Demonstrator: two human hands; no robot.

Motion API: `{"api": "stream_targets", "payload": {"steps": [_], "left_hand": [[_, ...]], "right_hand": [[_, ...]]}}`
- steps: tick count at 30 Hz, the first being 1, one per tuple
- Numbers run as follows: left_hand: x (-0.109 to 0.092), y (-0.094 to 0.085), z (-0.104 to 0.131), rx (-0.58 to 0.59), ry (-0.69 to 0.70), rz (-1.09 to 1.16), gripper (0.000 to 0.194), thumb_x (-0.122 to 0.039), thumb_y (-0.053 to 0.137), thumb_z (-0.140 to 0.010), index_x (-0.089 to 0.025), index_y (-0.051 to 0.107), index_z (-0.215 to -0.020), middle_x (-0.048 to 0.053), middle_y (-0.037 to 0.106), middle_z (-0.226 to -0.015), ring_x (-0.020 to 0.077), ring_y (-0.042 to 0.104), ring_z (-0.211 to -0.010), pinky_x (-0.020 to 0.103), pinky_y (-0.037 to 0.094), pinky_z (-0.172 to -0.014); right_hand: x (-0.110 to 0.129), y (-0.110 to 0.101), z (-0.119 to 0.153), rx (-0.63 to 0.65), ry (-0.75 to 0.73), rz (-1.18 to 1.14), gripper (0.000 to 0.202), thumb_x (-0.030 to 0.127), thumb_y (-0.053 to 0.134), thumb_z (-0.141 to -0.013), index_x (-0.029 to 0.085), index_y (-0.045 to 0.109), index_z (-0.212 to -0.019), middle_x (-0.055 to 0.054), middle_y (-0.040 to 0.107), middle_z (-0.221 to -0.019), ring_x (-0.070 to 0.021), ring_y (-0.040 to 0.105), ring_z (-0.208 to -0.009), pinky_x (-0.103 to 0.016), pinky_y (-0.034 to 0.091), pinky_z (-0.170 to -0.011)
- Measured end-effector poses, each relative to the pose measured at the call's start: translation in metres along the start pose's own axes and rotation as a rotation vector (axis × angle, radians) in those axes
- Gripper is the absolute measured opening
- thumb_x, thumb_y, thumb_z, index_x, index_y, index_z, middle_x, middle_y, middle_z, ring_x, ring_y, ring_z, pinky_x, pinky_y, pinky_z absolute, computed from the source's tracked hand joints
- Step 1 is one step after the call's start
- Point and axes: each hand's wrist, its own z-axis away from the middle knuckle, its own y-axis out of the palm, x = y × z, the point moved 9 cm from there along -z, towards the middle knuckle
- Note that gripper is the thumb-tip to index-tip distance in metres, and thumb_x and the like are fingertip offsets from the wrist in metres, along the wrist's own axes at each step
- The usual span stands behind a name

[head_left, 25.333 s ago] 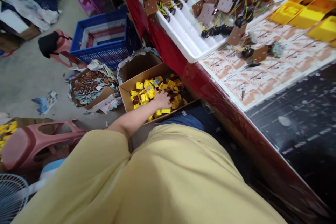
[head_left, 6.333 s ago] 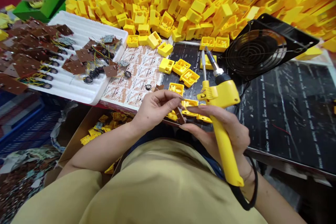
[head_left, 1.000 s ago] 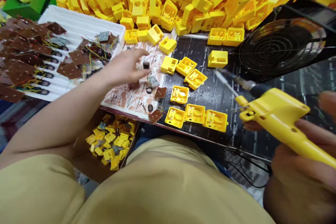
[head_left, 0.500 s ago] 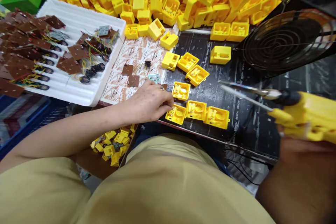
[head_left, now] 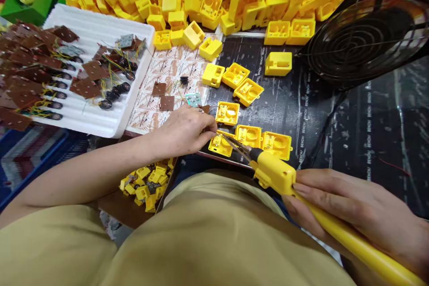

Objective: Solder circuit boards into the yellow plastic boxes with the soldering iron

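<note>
My right hand [head_left: 348, 205] is wrapped round a yellow soldering tool [head_left: 276, 172], whose metal tip reaches into an open yellow case [head_left: 220, 145] near the table's front edge. At that case's upper left corner, my left hand [head_left: 187, 129] has its thumb and fingers pinched together; what they hold is too small to make out. Another open case [head_left: 227, 113] lies just beyond the fingertips. Two more, a middle case [head_left: 248, 136] and a right one [head_left: 276, 145], sit beside the first. A green circuit board [head_left: 193, 99] lies behind my left hand.
A heap of yellow cases [head_left: 187, 0] covers the back. On the left is a white foam tray [head_left: 134, 98] with brown boards and wired discs. A black fan [head_left: 365, 40] stands at the right. Below the table edge a box holds yellow parts [head_left: 144, 187].
My right hand has brought the yellow tool in from the right, down to the front case. My left hand remains pinched at about the same case. The view has shifted slightly.
</note>
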Motion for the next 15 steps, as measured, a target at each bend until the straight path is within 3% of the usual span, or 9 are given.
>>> {"api": "stream_targets", "payload": {"steps": [3,7,9,12,15], "left_hand": [[-0.001,0.001,0.000,0.005,0.012,-0.013,0.018,-0.024,0.057,-0.087,-0.019,0.074,-0.089,0.003,0.076,-0.083,0.0218,0.070,-0.083,0.034,0.048,-0.079],[-0.003,0.000,-0.001,-0.006,0.030,-0.016,0.018,-0.023,0.057,-0.088,-0.019,0.074,-0.090,0.004,0.076,-0.083,0.0216,0.069,-0.084,0.034,0.048,-0.080],[-0.003,0.000,-0.001,-0.003,0.034,-0.016,0.018,-0.022,0.057,-0.087,-0.019,0.074,-0.090,0.004,0.076,-0.083,0.0220,0.069,-0.084,0.035,0.047,-0.081],[-0.004,0.000,-0.001,0.008,0.035,-0.026,0.017,-0.020,0.058,-0.085,-0.019,0.075,-0.088,0.004,0.075,-0.081,0.0218,0.069,-0.083,0.035,0.047,-0.080],[-0.005,-0.002,-0.002,0.008,0.040,-0.033,0.018,-0.022,0.058,-0.086,-0.019,0.075,-0.088,0.004,0.075,-0.081,0.0210,0.069,-0.080,0.033,0.047,-0.077]], "right_hand": [[0.011,0.000,-0.006,-0.012,-0.071,0.036,0.026,0.026,0.051,-0.100,0.015,0.063,-0.080,-0.006,0.068,-0.072,-0.0077,0.067,-0.068,-0.013,0.056,-0.067],[0.022,0.004,-0.014,0.028,-0.154,0.097,0.028,0.026,0.051,-0.099,0.017,0.064,-0.077,-0.004,0.069,-0.072,-0.0079,0.067,-0.067,-0.014,0.056,-0.069],[0.019,0.002,-0.012,0.042,-0.169,0.103,0.027,0.027,0.052,-0.099,0.018,0.064,-0.076,-0.004,0.069,-0.073,-0.0090,0.067,-0.068,-0.016,0.057,-0.069],[0.010,-0.004,-0.003,0.053,-0.174,0.055,0.007,0.024,0.063,-0.092,0.019,0.063,-0.087,-0.004,0.069,-0.080,-0.0110,0.068,-0.073,-0.019,0.058,-0.067],[0.004,-0.007,0.002,0.064,-0.112,-0.015,0.016,0.020,0.069,-0.087,0.022,0.060,-0.099,-0.002,0.070,-0.085,-0.0107,0.067,-0.076,-0.019,0.058,-0.062]]}}
